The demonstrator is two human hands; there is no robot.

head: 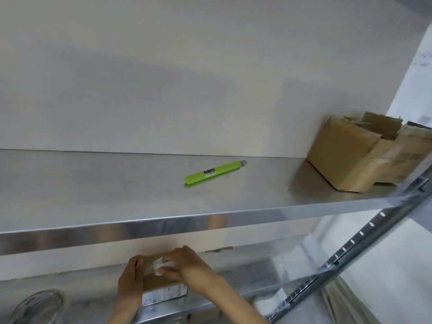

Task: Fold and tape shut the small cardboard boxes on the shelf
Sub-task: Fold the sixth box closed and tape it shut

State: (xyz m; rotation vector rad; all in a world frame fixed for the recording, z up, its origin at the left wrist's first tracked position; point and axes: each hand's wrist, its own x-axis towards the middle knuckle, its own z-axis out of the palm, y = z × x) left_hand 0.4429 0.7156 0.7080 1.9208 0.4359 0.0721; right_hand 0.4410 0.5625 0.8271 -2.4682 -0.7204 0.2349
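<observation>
A small cardboard box [161, 285] with a white label on its near side sits on the lower steel shelf [252, 277]. My left hand [129, 280] grips the box's left side, fingers curled over its top edge. My right hand [187, 267] lies over the box's top and pinches something white and crumpled [159, 265], which looks like tape, against it. The box top is mostly hidden by both hands. A green utility knife [212, 173] lies on the upper steel shelf [117, 190], its blade end pointing right.
Larger open cardboard boxes [364, 155] stand at the upper shelf's right end against the wall. A slotted metal upright [350, 249] runs diagonally at right. A clear round tape roll [38, 306] lies at the lower left. A torn cardboard scrap [219, 249] lies behind my hands.
</observation>
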